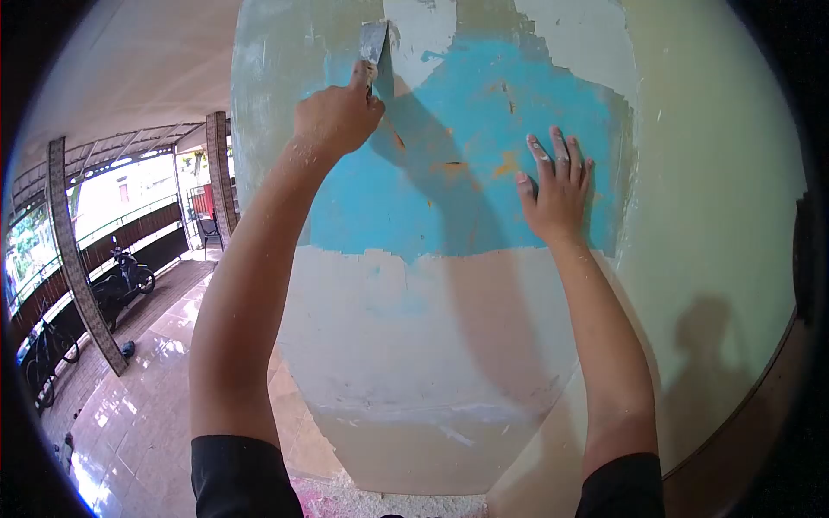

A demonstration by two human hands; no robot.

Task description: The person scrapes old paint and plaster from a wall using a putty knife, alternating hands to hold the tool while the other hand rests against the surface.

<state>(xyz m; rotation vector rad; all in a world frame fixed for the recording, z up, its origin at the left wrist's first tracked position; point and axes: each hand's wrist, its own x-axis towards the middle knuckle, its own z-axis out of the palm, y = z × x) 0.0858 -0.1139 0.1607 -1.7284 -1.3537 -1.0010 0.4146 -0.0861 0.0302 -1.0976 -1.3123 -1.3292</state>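
Observation:
My left hand [337, 119] is closed round the handle of a scraper [373, 43], index finger stretched along it towards the blade. The flat metal blade points upward and lies at the wall surface [414, 332], near the upper edge of a bare turquoise patch [484, 95]. Pale paint with ragged edges surrounds that patch, and small orange-brown marks and dark nicks show in it. On the right part of the turquoise, my right hand [560, 194] rests with fingers spread and dusty fingertips, holding nothing.
Paint flakes [406, 505] lie along the foot of the wall. A tiled floor [147, 380] runs off to the left, with a pillar [78, 259], a motorcycle [129, 272] and a bicycle [47, 350]. A chair [207, 226] stands further back. Plain greenish wall [717, 173] continues at right.

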